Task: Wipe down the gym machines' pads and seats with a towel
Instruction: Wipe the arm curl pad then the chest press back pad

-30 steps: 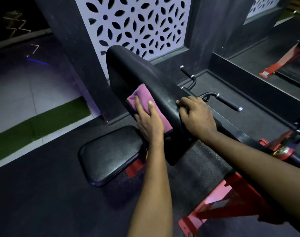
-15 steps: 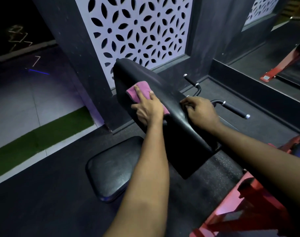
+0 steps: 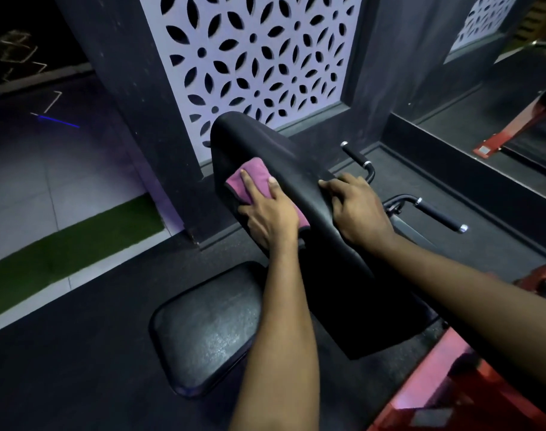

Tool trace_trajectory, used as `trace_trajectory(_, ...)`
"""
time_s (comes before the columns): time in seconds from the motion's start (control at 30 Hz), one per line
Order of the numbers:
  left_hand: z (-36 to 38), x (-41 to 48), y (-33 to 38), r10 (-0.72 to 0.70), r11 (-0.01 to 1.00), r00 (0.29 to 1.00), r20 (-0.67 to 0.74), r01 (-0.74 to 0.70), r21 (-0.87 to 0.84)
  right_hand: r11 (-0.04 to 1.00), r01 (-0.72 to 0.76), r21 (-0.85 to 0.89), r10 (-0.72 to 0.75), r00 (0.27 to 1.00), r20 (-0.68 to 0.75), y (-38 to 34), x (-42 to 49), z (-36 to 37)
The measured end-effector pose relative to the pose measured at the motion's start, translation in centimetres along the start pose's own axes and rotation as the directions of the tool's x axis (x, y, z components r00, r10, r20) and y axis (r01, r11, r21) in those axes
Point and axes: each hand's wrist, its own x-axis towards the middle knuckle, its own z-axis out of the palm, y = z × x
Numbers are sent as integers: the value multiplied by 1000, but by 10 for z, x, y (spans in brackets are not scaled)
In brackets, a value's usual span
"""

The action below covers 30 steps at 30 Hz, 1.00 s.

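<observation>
A long black back pad [image 3: 284, 157] slopes up toward the wall. My left hand [image 3: 267, 213] presses a folded pink towel [image 3: 250, 177] flat against the pad's left side, fingers straight over the cloth. My right hand [image 3: 355, 206] rests on the pad's right edge, its fingers curled over the rim. Below the pad lies the black seat [image 3: 209, 328], its surface shiny and speckled.
Two black-grip handles [image 3: 439, 216] [image 3: 357, 157] stick out to the right of the pad. Red frame parts [image 3: 446, 393] stand at the lower right. A white patterned screen [image 3: 250, 57] and a dark pillar [image 3: 135, 104] are just behind. A strip of green turf [image 3: 63, 247] runs at the left.
My left hand has slid the towel up the pad's left side, from near its middle toward the top. The right hand stays on the pad's right edge. The view has moved closer.
</observation>
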Motion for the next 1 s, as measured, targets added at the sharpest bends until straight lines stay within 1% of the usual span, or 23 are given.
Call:
trace_trajectory(0.07, -3, 17, 2, -41, 998, 999, 1, 41, -54, 1000, -1, 2, 1, 1000, -2, -1, -1, 0)
trace_trajectory(0.13, -4, 17, -4, -38, 993, 999, 6, 38, -113, 1000, -8, -3, 8, 1000, -6, -4, -2, -1)
trace_trajectory(0.2, 1, -1, -26, -31, 984, 999, 29, 35, -172, 1000, -21, -14, 21, 1000, -8, -5, -2, -2)
trace_trajectory(0.3, 10, -39, -68, -63, 966, 993, 98, 85, -243, 999, -14, -41, 14, 1000, -16, -7, -4, -1)
trace_trajectory(0.37, 16, -52, -85, -70, 959, 992, 101, 95, -268, 999, -14, -52, 13, 1000, -17, -7, -4, 0)
trace_trajectory(0.43, 22, -46, -88, -77, 965, 993, 91, 98, -245, 998, -21, -60, 19, 999, -28, -6, -3, 1)
trace_trajectory(0.53, 27, -21, -92, -151, 966, 986, 74, 163, -200, 998, -22, -55, 20, 999, -35, -5, -2, 3)
trace_trajectory(0.7, 31, 2, -105, -190, 956, 978, 90, 205, -210, 999, -32, -38, 31, 999, -40, -3, 0, 4)
trace_trajectory(0.8, 30, -8, -115, -241, 945, 960, 145, 266, -188, 998, -38, -57, 36, 999, -32, -7, -3, 3)
trace_trajectory(0.9, 35, -47, -145, -309, 925, 920, 239, 350, -149, 998, -35, -59, 33, 999, -35, -7, -4, 3)
trace_trajectory(1.0, 40, -75, -170, -339, 904, 890, 304, 398, -157, 998, -36, -57, 35, 999, -30, -6, -3, 3)
